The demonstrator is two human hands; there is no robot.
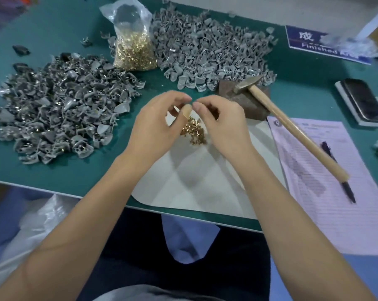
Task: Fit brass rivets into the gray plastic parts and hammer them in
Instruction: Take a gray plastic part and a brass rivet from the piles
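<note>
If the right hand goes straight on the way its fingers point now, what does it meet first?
The right hand points left, fingertips almost against the left hand, so it would meet the left hand's fingertips first. Whether they already touch, or pinch something between them, cannot be told.

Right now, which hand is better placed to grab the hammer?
Right. The right hand is nearer the hammer, whose handle lies on that side, head propped on the brown block. The left hand is farther and sits beside the riveted pile.
</note>
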